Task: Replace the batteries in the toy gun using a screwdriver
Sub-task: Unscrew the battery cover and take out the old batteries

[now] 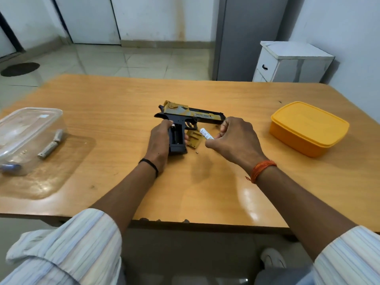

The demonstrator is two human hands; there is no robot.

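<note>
The black and gold toy gun point(193, 115) lies on its side in the middle of the wooden table point(115, 103), its grip pointing toward me with the battery compartment point(176, 136) open. My left hand point(159, 140) grips the gun's handle. My right hand point(236, 138) pinches a white battery point(206, 134) just right of the grip. The gold battery cover point(194, 140) lies flat between my hands, and a small screw point(197, 152) rests on the table below it.
A clear plastic container point(26, 136) at the left holds grey batteries point(51, 146) and a blue-handled tool point(10, 167). A closed yellow box point(309, 127) sits at the right. A white cabinet point(292, 62) stands beyond the table.
</note>
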